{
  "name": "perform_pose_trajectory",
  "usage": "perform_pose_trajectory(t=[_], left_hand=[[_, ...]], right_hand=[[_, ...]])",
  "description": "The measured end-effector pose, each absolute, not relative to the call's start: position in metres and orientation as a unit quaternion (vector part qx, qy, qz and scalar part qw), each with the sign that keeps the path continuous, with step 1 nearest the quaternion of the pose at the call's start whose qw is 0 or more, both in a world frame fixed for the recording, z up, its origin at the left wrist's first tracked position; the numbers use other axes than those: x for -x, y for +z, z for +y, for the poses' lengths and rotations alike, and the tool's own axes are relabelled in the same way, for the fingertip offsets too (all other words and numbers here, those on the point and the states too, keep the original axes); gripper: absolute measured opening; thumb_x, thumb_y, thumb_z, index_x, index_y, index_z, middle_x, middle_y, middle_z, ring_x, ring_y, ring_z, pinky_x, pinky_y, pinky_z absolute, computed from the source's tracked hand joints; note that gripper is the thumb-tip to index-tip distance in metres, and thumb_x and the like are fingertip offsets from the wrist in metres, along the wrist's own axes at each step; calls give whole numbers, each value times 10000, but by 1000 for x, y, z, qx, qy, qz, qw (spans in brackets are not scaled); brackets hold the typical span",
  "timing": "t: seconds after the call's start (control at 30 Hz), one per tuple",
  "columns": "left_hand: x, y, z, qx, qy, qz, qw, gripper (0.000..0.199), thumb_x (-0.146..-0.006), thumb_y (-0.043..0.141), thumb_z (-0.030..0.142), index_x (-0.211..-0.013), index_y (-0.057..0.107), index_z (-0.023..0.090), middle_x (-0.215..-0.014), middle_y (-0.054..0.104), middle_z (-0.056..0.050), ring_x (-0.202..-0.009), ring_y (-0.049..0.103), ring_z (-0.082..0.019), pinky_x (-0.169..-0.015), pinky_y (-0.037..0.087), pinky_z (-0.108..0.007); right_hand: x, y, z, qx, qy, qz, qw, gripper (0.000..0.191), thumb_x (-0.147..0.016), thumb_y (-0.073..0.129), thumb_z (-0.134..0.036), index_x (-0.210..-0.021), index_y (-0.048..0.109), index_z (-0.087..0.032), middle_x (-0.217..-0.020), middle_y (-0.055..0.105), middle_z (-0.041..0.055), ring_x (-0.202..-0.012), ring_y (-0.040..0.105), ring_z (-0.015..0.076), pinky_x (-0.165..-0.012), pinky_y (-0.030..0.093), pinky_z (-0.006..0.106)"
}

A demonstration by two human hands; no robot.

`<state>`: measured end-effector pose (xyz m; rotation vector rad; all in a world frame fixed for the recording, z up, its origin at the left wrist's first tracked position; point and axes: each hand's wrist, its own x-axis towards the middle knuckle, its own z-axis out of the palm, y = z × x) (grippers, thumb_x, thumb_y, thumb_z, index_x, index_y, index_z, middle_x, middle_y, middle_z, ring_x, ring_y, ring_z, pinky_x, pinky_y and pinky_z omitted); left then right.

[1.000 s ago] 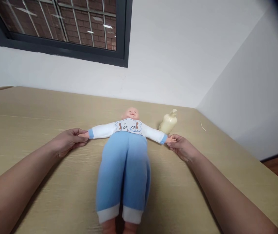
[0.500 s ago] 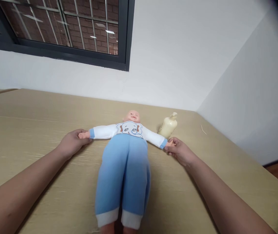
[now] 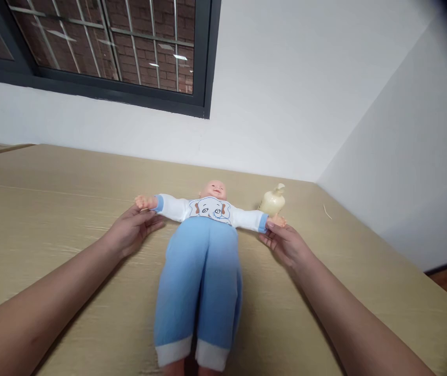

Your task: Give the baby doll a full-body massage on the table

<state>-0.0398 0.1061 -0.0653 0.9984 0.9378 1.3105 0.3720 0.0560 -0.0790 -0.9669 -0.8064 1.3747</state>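
Note:
A baby doll in a white elephant-print top and blue trousers lies on its back, its head away from me and its arms stretched out sideways. My left hand is closed on the doll's wrist at the left, fingers under the blue cuff. On the other side, the thumb and fingers of my right hand grip the doll's other wrist. Just behind that wrist stands a cream pump bottle, its lower part hidden by the doll's hand. The doll's feet run out of view at the bottom.
The doll rests on a light wooden tabletop. A white wall rises behind it, with a dark-framed barred window at upper left. Right of the bottle lies a thin pale strand.
Both of the doll's arms have swung up a little toward its head, held by my hands. The left one has also come inward. The view has shifted slightly.

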Motion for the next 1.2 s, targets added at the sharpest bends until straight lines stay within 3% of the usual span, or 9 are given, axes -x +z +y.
perform_pose_trajectory(t=[0.17, 0.4, 0.53, 0.67, 0.83, 1.0, 1.2], left_hand=[[28, -59, 91, -470, 530, 379, 595, 385, -789, 796, 360, -1129, 727, 194, -1277, 695, -126, -1227, 613, -349, -1047, 496, -492], [-5, -50, 58, -596, 487, 397, 500, 499, -865, 701, 515, -1268, 673, 223, -1302, 688, -117, -1261, 591, -366, -1068, 467, -508], [-11, -49, 47, -685, 426, 384, 449, 561, -941, 588, 526, -1414, 580, 226, -1460, 577, -107, -1352, 519, -360, -1139, 411, -513], [-9, -55, 43, -808, 355, 377, 282, 640, -931, 627, 429, -1522, 450, 258, -1589, 424, -66, -1471, 370, -327, -1232, 273, -504], [-7, -61, 45, -869, 303, 341, 191, 720, -900, 654, 368, -1562, 378, 307, -1600, 406, -40, -1484, 346, -331, -1226, 297, -515], [-8, -64, 47, -863, 312, 344, 199, 729, -870, 686, 356, -1543, 409, 330, -1585, 430, -32, -1468, 372, -345, -1219, 307, -529], [-9, -63, 49, -762, 409, 439, 244, 550, -899, 645, 416, -1418, 550, 258, -1466, 571, -72, -1372, 496, -352, -1183, 359, -485]], right_hand=[[-357, -63, 45, 386, 632, -358, 568, 356, -877, 702, -455, -1156, 685, -234, -1271, 690, 79, -1176, 656, 304, -972, 571, 497], [-316, -57, 23, 365, 503, -485, 615, 523, -860, 741, -452, -1334, 584, -295, -1433, 595, 59, -1350, 540, 284, -1153, 433, 492], [-304, -59, 10, 407, 394, -630, 531, 626, -874, 735, -384, -1446, 488, -324, -1529, 500, 52, -1422, 463, 283, -1196, 375, 506], [-302, -59, 2, 462, 207, -762, 404, 739, -858, 733, -387, -1520, 415, -302, -1580, 424, 72, -1468, 389, 317, -1217, 322, 553], [-301, -63, 2, 454, 125, -809, 352, 737, -859, 712, -385, -1529, 411, -315, -1573, 434, 55, -1481, 365, 325, -1205, 352, 552], [-296, -67, 2, 464, 113, -802, 358, 689, -868, 693, -346, -1509, 440, -316, -1551, 466, 49, -1465, 396, 318, -1199, 368, 539], [-302, -73, 11, 562, 217, -624, 497, 537, -837, 734, -388, -1344, 593, -280, -1331, 665, 82, -1229, 630, 324, -1080, 488, 507]])
